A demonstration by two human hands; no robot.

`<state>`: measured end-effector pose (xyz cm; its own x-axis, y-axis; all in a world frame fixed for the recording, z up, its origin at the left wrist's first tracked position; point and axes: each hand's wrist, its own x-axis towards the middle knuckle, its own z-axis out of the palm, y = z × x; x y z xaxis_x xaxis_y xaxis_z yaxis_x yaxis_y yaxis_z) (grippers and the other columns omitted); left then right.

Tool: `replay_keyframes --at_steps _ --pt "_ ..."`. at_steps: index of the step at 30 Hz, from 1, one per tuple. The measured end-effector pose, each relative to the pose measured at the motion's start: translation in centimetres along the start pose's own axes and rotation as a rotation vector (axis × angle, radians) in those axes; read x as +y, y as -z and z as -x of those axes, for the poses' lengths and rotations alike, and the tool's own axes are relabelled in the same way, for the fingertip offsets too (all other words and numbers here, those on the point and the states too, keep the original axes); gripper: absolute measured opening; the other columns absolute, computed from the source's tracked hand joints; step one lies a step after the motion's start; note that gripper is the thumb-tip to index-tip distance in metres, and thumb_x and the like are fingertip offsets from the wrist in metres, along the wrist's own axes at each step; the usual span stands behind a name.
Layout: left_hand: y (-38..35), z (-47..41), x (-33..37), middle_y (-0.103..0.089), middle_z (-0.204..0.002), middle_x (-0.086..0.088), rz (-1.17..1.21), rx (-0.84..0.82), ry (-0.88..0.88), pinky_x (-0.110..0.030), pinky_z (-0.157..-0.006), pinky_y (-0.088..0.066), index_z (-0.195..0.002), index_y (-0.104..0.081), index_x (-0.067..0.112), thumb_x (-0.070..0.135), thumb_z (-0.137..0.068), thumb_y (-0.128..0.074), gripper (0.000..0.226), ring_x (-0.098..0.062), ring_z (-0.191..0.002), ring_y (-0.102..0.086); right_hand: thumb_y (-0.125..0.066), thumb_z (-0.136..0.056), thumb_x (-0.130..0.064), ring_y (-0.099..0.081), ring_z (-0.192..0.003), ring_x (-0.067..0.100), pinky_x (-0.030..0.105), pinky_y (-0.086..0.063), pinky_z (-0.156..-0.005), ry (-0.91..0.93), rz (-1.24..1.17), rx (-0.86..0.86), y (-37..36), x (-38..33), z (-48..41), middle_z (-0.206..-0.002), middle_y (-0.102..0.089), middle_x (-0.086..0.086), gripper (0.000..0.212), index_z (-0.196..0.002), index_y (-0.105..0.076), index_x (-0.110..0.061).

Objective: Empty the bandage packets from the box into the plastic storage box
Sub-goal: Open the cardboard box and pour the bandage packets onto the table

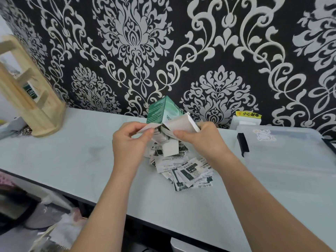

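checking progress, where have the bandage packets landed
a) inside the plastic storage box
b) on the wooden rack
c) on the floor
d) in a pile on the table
d: the bandage packets lie heaped on the table under the green box that the left hand and right hand hold by its flaps, outside the plastic storage box.

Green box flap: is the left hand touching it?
Touching. The head view shows the left hand pinching one open flap of the green box between thumb and fingers; the right hand grips the opposite flap.
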<state>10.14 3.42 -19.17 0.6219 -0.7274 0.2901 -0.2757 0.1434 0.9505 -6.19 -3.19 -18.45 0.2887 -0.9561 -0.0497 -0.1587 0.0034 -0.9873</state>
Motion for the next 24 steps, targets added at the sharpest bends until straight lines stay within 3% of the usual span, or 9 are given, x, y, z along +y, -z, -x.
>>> replay_keyframes --at_steps 5,9,13,17,19,21,24 --pt "-0.5 0.4 -0.2 -0.067 -0.072 0.002 -0.031 -0.095 0.077 -0.022 -0.069 -0.045 -0.065 -0.068 0.019 -0.005 -0.074 -0.074 0.027 -0.007 -0.067 -0.060 -0.082 -0.072 -0.010 -0.064 -0.079 0.019 0.030 -0.049 -0.073 -0.001 -0.003 -0.031 0.3 -0.2 -0.1 -0.095 -0.073 0.018 0.017 -0.088 -0.075 -0.009" --pt "-1.3 0.2 -0.7 -0.062 -0.069 0.000 -0.089 -0.096 0.112 -0.024 -0.065 -0.045 -0.067 -0.064 0.018 0.000 -0.074 -0.076 0.023 -0.011 -0.064 -0.054 -0.078 -0.074 -0.005 -0.059 -0.080 0.017 0.027 -0.044 -0.069 -0.012 -0.030 -0.041 0.6 -0.6 0.0 -0.096 -0.071 0.018 0.016 -0.089 -0.072 -0.004" --pt "-2.1 0.2 -1.8 -0.059 -0.072 -0.002 -0.186 -0.057 0.139 -0.027 -0.061 -0.042 -0.070 -0.058 0.018 0.018 -0.074 -0.081 0.023 -0.015 -0.064 -0.050 -0.076 -0.075 -0.001 -0.051 -0.067 0.019 0.034 -0.043 -0.065 0.038 -0.013 0.010 0.0 -0.5 0.0 -0.070 -0.060 0.011 0.014 -0.071 -0.066 -0.010" --pt "-2.3 0.1 -2.0 -0.061 -0.079 0.003 -0.287 -0.036 0.152 -0.028 -0.062 -0.042 -0.080 -0.054 0.020 0.026 -0.072 -0.082 0.030 -0.015 -0.068 -0.055 -0.074 -0.074 0.003 -0.058 -0.066 0.023 0.048 -0.055 -0.079 0.037 -0.070 0.055 -0.8 0.1 -0.3 -0.067 -0.061 0.011 0.020 -0.066 -0.063 -0.011" --pt "-2.3 -0.1 -1.8 -0.059 -0.078 0.008 -0.327 -0.053 0.169 -0.030 -0.064 -0.045 -0.086 -0.052 0.022 0.024 -0.072 -0.080 0.032 -0.014 -0.068 -0.058 -0.076 -0.076 -0.003 -0.055 -0.061 0.016 0.036 -0.054 -0.066 0.064 -0.012 0.081 -1.1 0.1 -0.4 -0.065 -0.061 0.006 0.019 -0.067 -0.064 -0.014" --pt "-2.1 -0.2 -1.8 -0.061 -0.076 0.010 -0.339 -0.063 0.188 -0.032 -0.068 -0.049 -0.093 -0.051 0.024 0.022 -0.072 -0.078 0.034 -0.016 -0.071 -0.062 -0.076 -0.079 -0.008 -0.046 -0.052 0.009 0.019 -0.041 -0.048 0.108 0.060 0.117 -1.4 -0.1 -0.3 -0.059 -0.057 -0.005 0.022 -0.065 -0.063 -0.020" --pt "-1.6 -0.1 -1.9 -0.065 -0.080 0.007 -0.331 -0.112 0.217 -0.034 -0.075 -0.052 -0.105 -0.049 0.027 0.018 -0.073 -0.076 0.043 -0.014 -0.079 -0.065 -0.077 -0.080 -0.013 -0.047 -0.054 0.007 0.022 -0.040 -0.054 0.180 0.124 0.187 -1.9 -0.4 -0.4 -0.062 -0.058 -0.010 0.027 -0.064 -0.060 -0.027"
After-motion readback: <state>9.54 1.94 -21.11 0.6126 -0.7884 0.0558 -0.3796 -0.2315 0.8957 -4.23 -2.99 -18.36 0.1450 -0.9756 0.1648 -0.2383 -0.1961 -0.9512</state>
